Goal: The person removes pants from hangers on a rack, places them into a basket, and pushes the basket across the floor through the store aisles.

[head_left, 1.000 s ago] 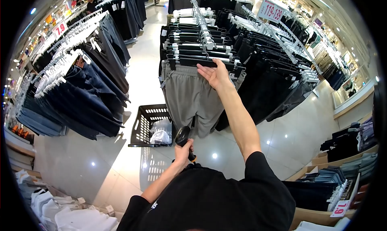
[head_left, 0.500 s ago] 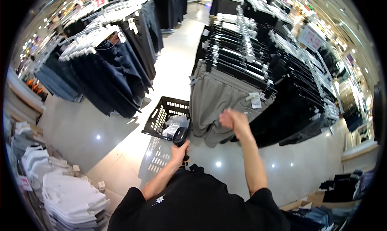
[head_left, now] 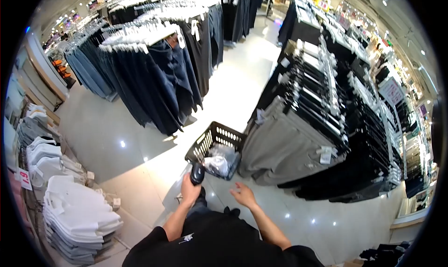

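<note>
My left hand [head_left: 189, 191] is closed around the handle of a black handheld barcode scanner [head_left: 197, 173], whose head points away from me. My right hand [head_left: 242, 195] is held out in front of my body with its fingers apart and nothing in it. Just beyond both hands, a black plastic basket [head_left: 203, 144] stands on the floor, with clear plastic bags [head_left: 218, 163] inside. To its right hang grey trousers [head_left: 284, 143] on a rack, a white tag [head_left: 325, 154] on the front pair. My right hand is apart from them.
Dark blue trousers [head_left: 154, 90] hang on a rack ahead to the left. Black trousers [head_left: 364, 173] fill the rack at right. White tops [head_left: 77, 204] hang close on my left. A bright strip of tiled floor [head_left: 240, 87] runs between the racks.
My right hand has come down and away from the grey trousers, back towards my body. The view has turned left. The scanner stays in my left hand.
</note>
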Available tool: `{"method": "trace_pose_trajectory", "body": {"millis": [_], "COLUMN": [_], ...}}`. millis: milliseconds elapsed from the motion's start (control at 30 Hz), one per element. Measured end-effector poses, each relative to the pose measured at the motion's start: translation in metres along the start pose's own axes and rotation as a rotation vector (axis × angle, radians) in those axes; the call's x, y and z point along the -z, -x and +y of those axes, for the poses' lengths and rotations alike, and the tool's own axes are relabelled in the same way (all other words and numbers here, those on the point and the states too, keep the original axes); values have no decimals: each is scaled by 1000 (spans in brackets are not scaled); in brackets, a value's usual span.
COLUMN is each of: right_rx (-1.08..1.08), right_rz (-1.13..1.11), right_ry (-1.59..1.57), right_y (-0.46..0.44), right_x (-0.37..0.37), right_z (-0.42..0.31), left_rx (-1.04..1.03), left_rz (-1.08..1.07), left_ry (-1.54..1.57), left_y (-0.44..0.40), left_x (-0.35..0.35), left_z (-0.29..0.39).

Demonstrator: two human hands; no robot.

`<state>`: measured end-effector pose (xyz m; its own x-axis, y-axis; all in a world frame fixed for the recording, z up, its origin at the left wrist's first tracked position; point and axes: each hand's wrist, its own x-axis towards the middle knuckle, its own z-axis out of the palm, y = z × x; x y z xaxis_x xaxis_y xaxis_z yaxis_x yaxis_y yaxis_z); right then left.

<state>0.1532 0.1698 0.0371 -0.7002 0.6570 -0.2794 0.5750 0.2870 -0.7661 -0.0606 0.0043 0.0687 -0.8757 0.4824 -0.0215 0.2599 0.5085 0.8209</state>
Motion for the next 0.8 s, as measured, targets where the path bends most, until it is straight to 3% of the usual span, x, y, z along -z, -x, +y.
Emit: {"method": "trace_pose_trajectory", "body": {"millis": [67,133,233,333,367,500,700,733,800], "right_rx": [138,-446,-605,-550,-593,-656,-716,-724,-733], "right_rz": [200,-105,-33,98,-2,254,150,115,206], "right_ry": [364,-190,-706,-536,-540,-598,-662,-686,-706], "right_y": [-35,-52,-87,-116,-128,-127,-156,-160,-174], "right_x": [-61,-60,-98,-124,-125,-131,-111,-106,-105], "right_z": [53,-5,-15,-5,8,4,27,20,12], "left_rx": [-129,-211,-216,-260,-225,-167,-149,-23,-39], "left_rz": [41,-33,-173,-276,-319,-384,-393,-411,-490], "left_ry": [35,-72,-94,-73,-58,-68,-57,-162,-202], "left_y": [-27,-53,-84,-105,-109,-115,-135,-139,-158], "left_x": [-9,-4,-9,-20,-27,-33,-51,-49,-57], "left_z": [-34,-39,-57,-74,-84,-79,-65,-48,-49]}}
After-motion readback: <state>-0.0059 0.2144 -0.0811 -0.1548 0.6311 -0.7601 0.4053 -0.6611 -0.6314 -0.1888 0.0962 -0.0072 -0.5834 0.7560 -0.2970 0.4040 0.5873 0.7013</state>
